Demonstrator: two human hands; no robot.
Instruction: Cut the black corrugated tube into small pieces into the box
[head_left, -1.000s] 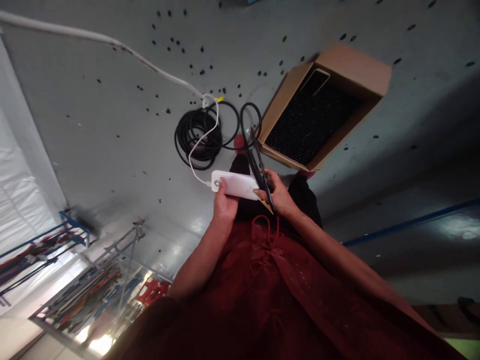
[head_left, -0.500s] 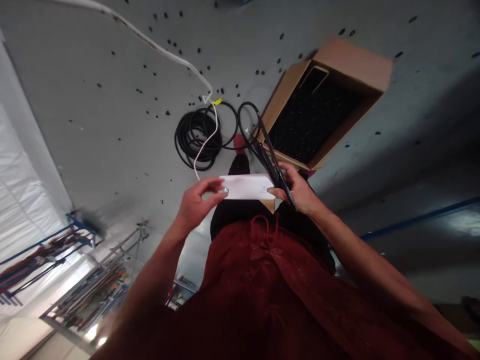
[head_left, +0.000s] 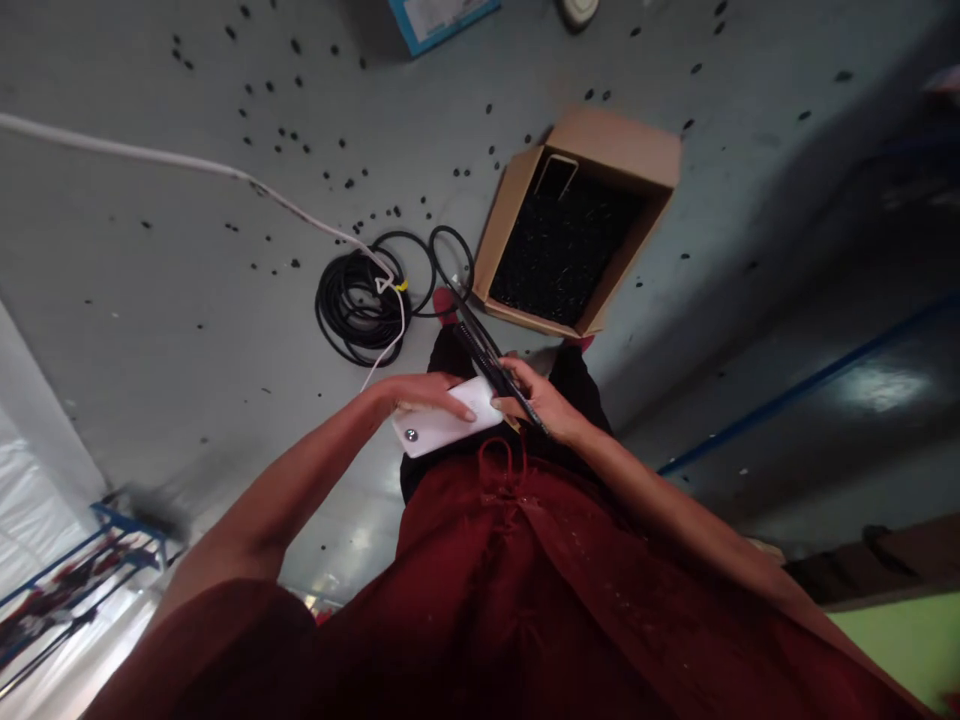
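I hold a white oblong device [head_left: 435,430] in front of my waist, tilted, with a small round button near its left end. My left hand [head_left: 420,392] lies along its upper edge, fingers stretched over it. My right hand [head_left: 536,400] is closed on the device's right end and on a black cable [head_left: 487,352] with a ribbed sleeve that runs up toward the floor. A white cord [head_left: 375,365] leaves the device toward the coil on the floor.
On the grey floor lie a coil of black cable [head_left: 358,305], a long white cord [head_left: 150,155], and an open cardboard box [head_left: 600,135] filled with small black parts. Black bits are scattered around. A blue-edged box [head_left: 439,18] sits far off. A blue rack [head_left: 67,570] stands at left.
My left hand moved from the device's left end to lie over its top edge. The device tilted, its left end dropping. The view swung, so the box and coil sit further left.
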